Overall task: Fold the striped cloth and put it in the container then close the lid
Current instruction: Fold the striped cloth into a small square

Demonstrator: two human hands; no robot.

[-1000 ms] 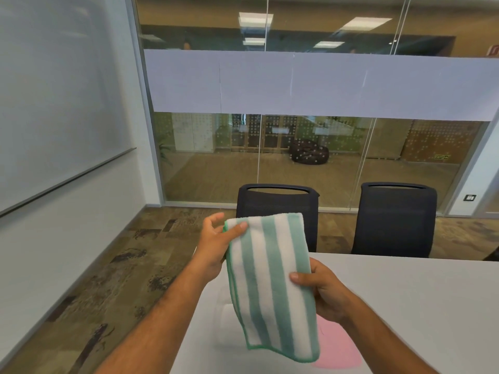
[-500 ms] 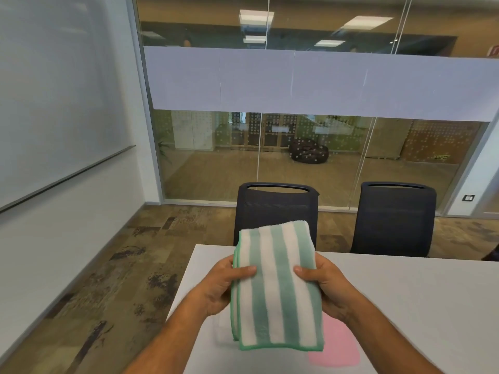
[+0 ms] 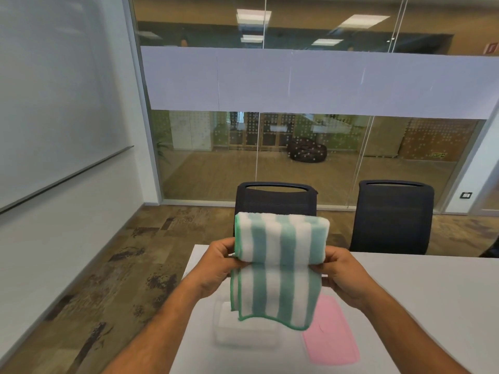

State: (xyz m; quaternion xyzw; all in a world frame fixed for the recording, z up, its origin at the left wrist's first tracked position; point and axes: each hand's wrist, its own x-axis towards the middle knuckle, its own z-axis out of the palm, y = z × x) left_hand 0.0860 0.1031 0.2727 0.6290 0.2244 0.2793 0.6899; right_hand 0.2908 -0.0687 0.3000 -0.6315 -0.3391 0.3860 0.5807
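A white table fills the lower right part of the view, and two black chairs stand behind its far edge, one on the left and one on the right. On the table, close to the person, there is one clear plastic container. It is open, and as far as its see-through walls show, nothing lies inside it. Just beside it on the right lies one pink lid, flat on the table and not on the container.

One striped cloth, green and white, is held in the air above the container and the lid, touching neither of them. Its upper part is folded over toward the person, so a thick rolled edge runs across the top. The long axis of the cloth goes up and down, the stripes run the same way, and the loose green-hemmed edge hangs at the bottom.

There are two hands. The left hand pinches the left edge of the cloth at the fold line, with the fingers pressed together on it. The right hand pinches the right edge at the same height in the same way.
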